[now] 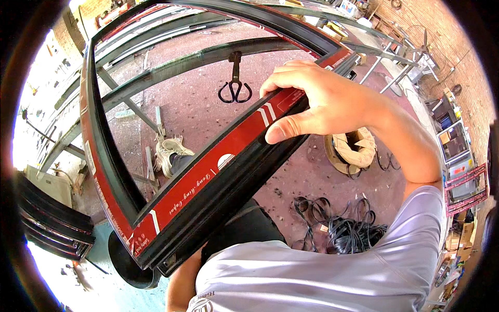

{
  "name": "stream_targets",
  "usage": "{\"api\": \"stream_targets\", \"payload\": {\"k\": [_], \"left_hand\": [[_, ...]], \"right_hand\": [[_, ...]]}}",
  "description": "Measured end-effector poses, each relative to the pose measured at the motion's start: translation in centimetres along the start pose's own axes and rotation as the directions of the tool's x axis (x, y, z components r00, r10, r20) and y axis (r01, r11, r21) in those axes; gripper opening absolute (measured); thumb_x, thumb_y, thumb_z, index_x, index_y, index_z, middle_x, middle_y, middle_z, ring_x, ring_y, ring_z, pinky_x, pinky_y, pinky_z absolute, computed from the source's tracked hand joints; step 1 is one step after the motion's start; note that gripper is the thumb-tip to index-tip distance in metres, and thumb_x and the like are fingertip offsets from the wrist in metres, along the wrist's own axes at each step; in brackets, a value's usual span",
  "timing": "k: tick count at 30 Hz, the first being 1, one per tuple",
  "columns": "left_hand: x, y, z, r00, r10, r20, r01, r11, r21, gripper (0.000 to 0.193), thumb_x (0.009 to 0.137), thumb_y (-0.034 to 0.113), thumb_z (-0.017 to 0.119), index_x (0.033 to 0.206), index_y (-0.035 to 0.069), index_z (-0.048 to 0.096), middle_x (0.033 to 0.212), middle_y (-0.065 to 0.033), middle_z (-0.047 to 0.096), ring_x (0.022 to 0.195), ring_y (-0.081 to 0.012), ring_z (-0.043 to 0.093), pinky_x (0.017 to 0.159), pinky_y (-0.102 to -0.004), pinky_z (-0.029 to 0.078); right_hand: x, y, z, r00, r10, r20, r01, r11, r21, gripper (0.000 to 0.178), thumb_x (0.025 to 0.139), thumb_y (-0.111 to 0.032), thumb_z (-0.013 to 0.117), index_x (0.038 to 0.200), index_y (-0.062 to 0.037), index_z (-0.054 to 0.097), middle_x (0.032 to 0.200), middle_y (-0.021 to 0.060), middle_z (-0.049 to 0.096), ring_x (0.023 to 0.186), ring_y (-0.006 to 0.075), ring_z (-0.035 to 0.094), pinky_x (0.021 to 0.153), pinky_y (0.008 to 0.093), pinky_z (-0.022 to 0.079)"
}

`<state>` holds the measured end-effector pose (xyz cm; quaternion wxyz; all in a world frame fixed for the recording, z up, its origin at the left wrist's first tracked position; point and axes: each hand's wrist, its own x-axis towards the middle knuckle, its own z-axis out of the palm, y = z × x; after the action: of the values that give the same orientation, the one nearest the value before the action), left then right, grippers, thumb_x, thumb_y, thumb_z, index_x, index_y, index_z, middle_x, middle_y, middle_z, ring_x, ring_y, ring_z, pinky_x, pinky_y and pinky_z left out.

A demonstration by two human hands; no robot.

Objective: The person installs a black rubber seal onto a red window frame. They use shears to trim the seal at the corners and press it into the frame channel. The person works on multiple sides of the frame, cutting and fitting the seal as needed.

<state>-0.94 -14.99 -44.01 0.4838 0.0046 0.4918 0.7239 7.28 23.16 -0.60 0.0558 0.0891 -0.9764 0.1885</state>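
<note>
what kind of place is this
Likely a workshop or small factory, judging by the large red-and-black frame, the metal rails and the tangled black strips on the floor.

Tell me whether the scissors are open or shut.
Shut, it seems: the scissors show their blades as one narrow strip, with the two handle loops side by side.

The right hand (317, 96) rests on the near side of the frame (192, 190). Scissors (235, 74) show beyond it, against a bar (171, 72). On the floor (288, 179), right, sits a roll (341, 148), with straps (353, 231) nearer.
</note>
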Motion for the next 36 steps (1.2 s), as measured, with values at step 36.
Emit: {"api": "stream_targets", "payload": {"k": [36], "left_hand": [[-1.3,1.6,2.6,0.997,0.02,-0.075,-0.008,0.988,0.155,0.04,0.104,0.041,0.052,0.121,0.006,0.06,0.095,-0.0033,0.06,0.08,-0.0167,0.058,0.081,-0.0383,0.053]], "right_hand": [[-1.5,5.6,-2.5,0.999,0.0,0.041,-0.002,0.999,0.039,0.06,0.097,-0.056,0.062,0.122,-0.0024,0.069,0.114,0.0115,0.07,0.117,0.0258,0.061,0.117,0.0443,0.036]]}}
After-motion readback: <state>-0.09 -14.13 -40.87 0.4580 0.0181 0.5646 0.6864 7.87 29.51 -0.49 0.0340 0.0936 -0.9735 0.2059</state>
